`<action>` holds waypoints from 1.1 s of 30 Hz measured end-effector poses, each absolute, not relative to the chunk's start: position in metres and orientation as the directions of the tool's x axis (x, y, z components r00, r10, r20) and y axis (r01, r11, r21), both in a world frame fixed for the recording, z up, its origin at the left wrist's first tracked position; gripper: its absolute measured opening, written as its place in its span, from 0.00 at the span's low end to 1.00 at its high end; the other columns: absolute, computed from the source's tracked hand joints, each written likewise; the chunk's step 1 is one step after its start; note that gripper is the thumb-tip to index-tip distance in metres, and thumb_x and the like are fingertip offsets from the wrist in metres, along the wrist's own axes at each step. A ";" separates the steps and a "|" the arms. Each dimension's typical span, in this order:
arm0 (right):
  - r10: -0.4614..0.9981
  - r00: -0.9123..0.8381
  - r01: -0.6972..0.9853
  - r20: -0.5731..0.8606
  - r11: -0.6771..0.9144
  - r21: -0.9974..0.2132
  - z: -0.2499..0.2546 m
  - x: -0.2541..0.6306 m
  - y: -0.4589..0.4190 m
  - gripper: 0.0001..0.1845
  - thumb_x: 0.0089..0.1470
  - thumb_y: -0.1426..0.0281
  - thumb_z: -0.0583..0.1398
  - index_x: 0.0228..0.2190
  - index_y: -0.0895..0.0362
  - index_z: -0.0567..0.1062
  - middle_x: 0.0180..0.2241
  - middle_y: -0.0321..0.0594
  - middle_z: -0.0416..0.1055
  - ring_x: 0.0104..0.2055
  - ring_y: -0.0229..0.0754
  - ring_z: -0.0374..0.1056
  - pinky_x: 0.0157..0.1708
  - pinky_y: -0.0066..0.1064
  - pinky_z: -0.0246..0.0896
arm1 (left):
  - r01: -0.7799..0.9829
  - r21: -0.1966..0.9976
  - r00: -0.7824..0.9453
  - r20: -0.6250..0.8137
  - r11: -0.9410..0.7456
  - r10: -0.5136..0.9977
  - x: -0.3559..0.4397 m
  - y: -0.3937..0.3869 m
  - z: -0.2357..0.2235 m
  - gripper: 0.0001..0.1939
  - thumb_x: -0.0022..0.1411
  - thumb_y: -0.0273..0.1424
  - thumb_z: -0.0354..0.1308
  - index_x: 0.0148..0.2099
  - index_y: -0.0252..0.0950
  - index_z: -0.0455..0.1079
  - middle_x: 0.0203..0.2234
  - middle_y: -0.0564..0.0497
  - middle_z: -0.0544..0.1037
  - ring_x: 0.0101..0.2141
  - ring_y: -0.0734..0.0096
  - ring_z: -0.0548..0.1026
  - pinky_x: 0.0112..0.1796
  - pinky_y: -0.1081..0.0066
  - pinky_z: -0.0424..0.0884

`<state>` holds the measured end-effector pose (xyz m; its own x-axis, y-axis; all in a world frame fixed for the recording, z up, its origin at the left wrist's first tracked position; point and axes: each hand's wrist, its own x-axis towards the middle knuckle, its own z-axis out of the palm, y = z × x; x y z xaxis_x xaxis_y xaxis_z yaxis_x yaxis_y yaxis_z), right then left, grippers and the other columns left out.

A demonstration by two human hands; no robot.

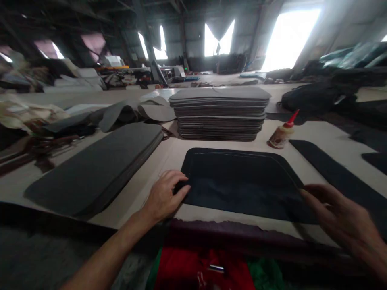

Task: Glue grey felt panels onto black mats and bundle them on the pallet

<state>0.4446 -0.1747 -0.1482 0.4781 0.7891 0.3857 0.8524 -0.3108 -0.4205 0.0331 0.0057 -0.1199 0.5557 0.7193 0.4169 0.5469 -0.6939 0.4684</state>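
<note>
In front of me on the table lies a black rounded-corner panel (232,181), perhaps leather or similar sheet material, with a thin pale line near its far and right edges. My left hand (166,191) grips its left edge, the thumb and curved fingers a little apart on it. At the right edge, my right hand (335,209) is closed on the panel between thumb and fingers, slightly blurred. Just beyond the panel rises a tall stack of grey rounded sheets (222,114). A squeeze bottle with a red nozzle (281,135) stands behind its right corner.
Left of me lies a lower stack of dark grey sheets (99,165). Curled grey sheet pieces (136,110) rest behind it. More black pieces (338,173) are at the right. A dark red cloth edge (217,231) runs along the table's near side.
</note>
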 end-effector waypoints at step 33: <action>0.952 0.277 0.961 0.127 -0.275 -0.033 -0.181 0.448 -0.220 0.40 0.66 0.48 0.47 0.67 0.62 0.58 0.69 0.52 0.46 0.72 0.55 0.44 0.68 0.57 0.43 | 0.503 0.225 0.706 0.449 -0.835 0.547 -0.013 0.031 -0.169 0.17 0.64 0.46 0.53 0.55 0.64 0.70 0.52 0.61 0.76 0.48 0.57 0.78 0.46 0.53 0.80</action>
